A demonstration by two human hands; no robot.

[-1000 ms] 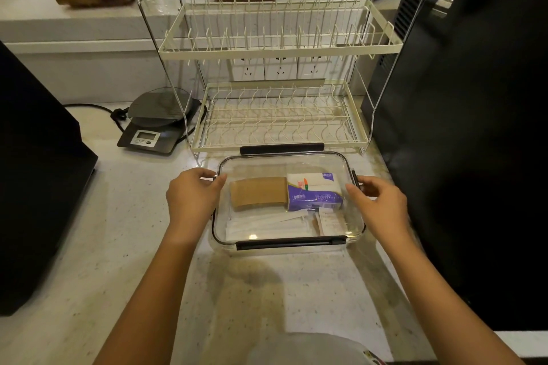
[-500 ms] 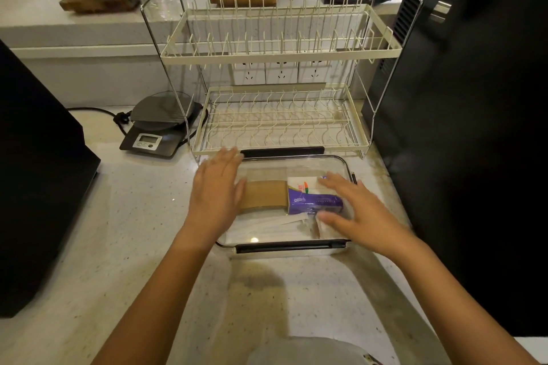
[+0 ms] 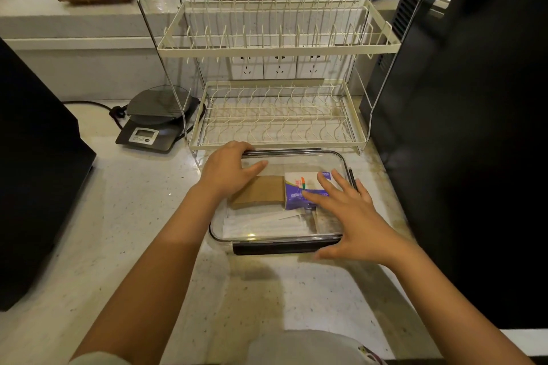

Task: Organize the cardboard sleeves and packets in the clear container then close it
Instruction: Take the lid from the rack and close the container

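I see both hands flat, fingers apart, on container [image 3: 277, 234] lid. Left hand [image 3: 228, 170] at far-left corner; right hand [image 3: 347, 210] nearer front clasp [image 3: 281, 247]. Container's long axis runs left-right under palms.

A second ago my hands sat at the two short ends of the clear container [image 3: 344, 163], left at the left rim, right at the right rim, both off the top. Now both lie on the lid [image 3: 275, 228]. My left hand [image 3: 228, 170] has moved up and inward to the lid's upper-left corner, fingers curled over the far edge by the black clasp, thumb stretched right across the clear top. My right hand [image 3: 353, 213] has slid in from the right edge and lies flat with fingers spread over the right half, above the purple-and-white packet [image 3: 299, 190], its thumb down near the front black clasp [image 3: 267, 247].
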